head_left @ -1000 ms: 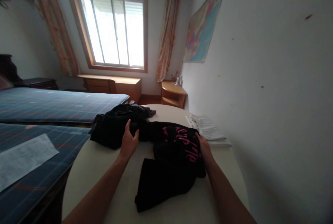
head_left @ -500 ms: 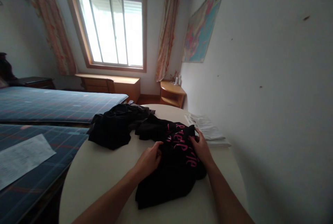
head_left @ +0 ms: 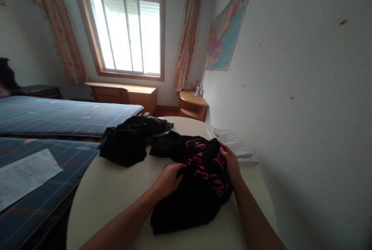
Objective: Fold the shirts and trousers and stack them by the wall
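A black T-shirt (head_left: 186,199) with pink lettering lies rumpled on the round cream table (head_left: 116,196) before me. At its left side, my left hand (head_left: 170,178) has its fingers curled onto the cloth, with the fingertips partly lost against the black. My right hand (head_left: 231,161) grips the right edge of the shirt near the lettering, its fingers bent round the fabric. Further back on the left, touching or close to the shirt, sits a heap of dark clothes (head_left: 124,141). Folded white cloth (head_left: 232,143) lies beyond my right hand.
Along the table's right runs a white wall (head_left: 305,137). To the left are mattresses with plaid covers (head_left: 66,116), and a sheet of paper (head_left: 26,180) rests on the nearer one. A low desk (head_left: 139,95) and a corner shelf (head_left: 193,101) stand by the window.
My right hand has shifted slightly right and its grasp has moved along the shirt's edge. My left hand has moved slightly right and lower. The lettered cloth is spread a little further right.
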A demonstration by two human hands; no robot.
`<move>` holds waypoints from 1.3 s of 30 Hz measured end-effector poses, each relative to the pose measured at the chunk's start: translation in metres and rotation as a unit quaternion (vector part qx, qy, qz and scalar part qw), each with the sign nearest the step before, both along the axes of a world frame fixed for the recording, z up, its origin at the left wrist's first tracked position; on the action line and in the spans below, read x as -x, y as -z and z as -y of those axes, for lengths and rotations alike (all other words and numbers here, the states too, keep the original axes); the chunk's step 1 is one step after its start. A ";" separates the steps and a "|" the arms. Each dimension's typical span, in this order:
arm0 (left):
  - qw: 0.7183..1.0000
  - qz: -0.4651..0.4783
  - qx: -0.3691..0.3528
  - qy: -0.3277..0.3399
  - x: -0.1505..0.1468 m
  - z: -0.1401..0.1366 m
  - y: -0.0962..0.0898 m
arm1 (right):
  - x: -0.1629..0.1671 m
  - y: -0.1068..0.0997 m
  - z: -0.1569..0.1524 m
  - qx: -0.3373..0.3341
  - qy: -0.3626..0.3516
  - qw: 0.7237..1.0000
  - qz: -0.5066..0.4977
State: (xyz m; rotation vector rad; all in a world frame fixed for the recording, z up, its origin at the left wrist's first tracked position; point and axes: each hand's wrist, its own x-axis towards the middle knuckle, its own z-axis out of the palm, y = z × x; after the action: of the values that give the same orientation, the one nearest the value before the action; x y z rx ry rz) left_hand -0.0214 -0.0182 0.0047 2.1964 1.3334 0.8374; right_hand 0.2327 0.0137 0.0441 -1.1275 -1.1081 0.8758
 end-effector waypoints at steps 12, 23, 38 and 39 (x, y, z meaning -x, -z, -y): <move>0.966 0.129 0.156 0.160 0.023 0.020 -0.062 | -0.001 0.002 -0.001 -0.111 -0.017 0.994 -0.008; 0.995 0.048 -0.053 0.069 0.007 0.012 -0.034 | 0.055 -0.002 0.043 -0.145 -0.276 0.941 0.133; 0.823 0.408 -0.073 -0.389 0.084 -0.039 -0.044 | 0.004 0.014 0.008 0.001 -0.188 0.914 0.361; 0.806 0.427 -0.067 -0.405 0.087 -0.041 -0.043 | 0.003 0.016 0.006 0.008 -0.183 0.913 0.365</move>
State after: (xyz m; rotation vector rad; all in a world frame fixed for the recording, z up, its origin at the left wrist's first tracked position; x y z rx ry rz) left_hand -0.1087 0.0232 0.0475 0.9199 1.6612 1.9582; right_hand 0.2292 0.0073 0.0283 -1.3250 -1.9807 0.7515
